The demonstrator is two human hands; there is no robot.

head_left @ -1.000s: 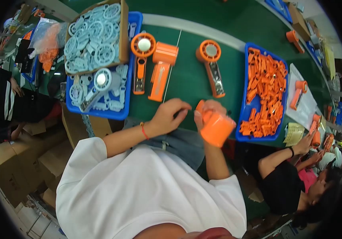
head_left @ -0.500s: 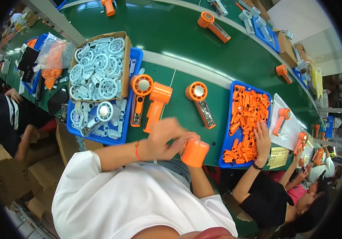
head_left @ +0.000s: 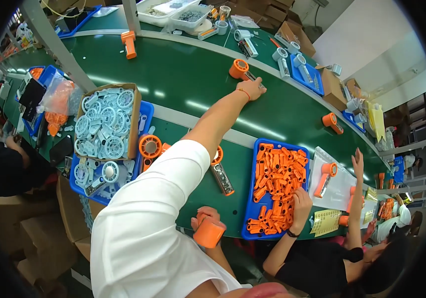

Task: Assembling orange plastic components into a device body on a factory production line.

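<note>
My left arm is stretched far across the green conveyor belt. My left hand (head_left: 254,89) is closed around the handle end of an orange handheld fan (head_left: 239,67) with a round head, which lies on the belt. Low in front of me, my right hand (head_left: 206,214) holds another orange fan (head_left: 209,233), its rounded head toward me; its handle is hidden. On the near bench lies an orange fan with an open handle (head_left: 221,179) showing its inner parts, its head partly covered by my sleeve. Left of my arm another orange fan (head_left: 150,147) shows, partly covered.
A blue tray of small orange parts (head_left: 248,218) stands right, with a co-worker's hand (head_left: 301,207) in it. At left, a cardboard box of pale blue parts (head_left: 136,119) sits on a blue tray (head_left: 147,110). More orange fans (head_left: 129,45) lie along the belt.
My left hand has left the fan in my right hand and reached forward to the fan on the belt. My right hand keeps its fan. The co-worker's other arm is now raised.
</note>
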